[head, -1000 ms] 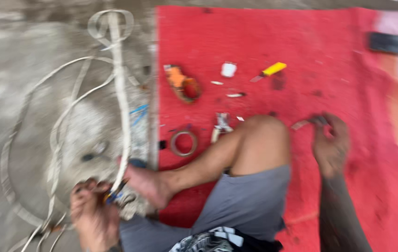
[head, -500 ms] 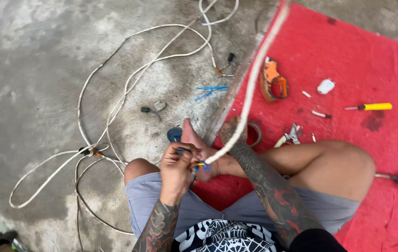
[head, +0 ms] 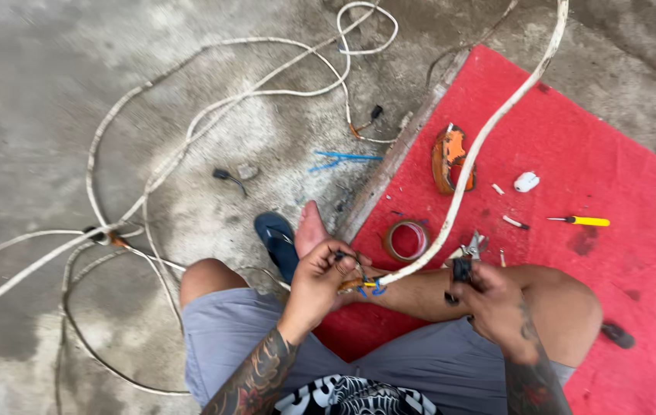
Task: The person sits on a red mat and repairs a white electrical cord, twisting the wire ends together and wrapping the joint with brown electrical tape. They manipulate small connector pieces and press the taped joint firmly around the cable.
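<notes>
Left grip (head: 320, 277) is pinched together on the stripped end of the white cable (head: 472, 154), where blue and orange wires (head: 365, 287) show, low at six o'clock above the knee. Right grip (head: 497, 307) is clamped on a small black tool (head: 462, 270) at four o'clock. Tape roll (head: 407, 240) lies just beyond on the red mat (head: 620, 169); a yellow screwdriver (head: 583, 221) sits at three o'clock.

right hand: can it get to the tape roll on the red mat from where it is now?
Probably yes. The right hand already grips a small black tool, so a finger would have to come free. The tape roll lies flat on the red mat, just past the shin, with only the white cable passing nearby.
</notes>
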